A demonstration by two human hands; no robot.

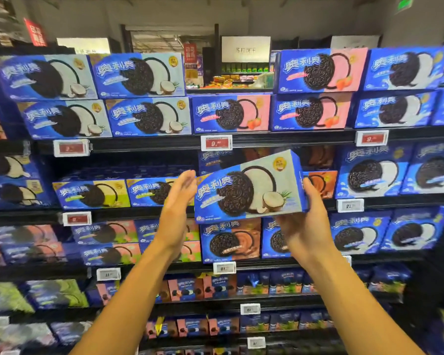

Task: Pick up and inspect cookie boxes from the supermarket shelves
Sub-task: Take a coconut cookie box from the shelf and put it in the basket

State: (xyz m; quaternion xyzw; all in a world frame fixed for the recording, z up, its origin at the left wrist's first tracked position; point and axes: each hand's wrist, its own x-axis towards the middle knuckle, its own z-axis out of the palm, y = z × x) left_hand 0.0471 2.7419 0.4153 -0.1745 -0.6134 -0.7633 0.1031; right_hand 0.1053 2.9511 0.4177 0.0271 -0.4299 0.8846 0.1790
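A blue cookie box point(249, 187) with a coconut picture is held up in front of the shelves, tilted with its right end higher. My right hand point(305, 221) grips its lower right corner, thumb on the right end and fingers underneath. My left hand point(177, 201) is raised just left of the box with straight fingers, close to its left end; whether it touches the box I cannot tell. Matching coconut boxes point(139, 75) stand on the top shelf at the left.
Shelves full of blue cookie boxes fill the view: strawberry boxes point(231, 112) at top centre, a chocolate box point(230, 240) below my hands. A gap point(228, 73) in the top row opens onto another aisle. Price tags point(216, 142) line the shelf edges.
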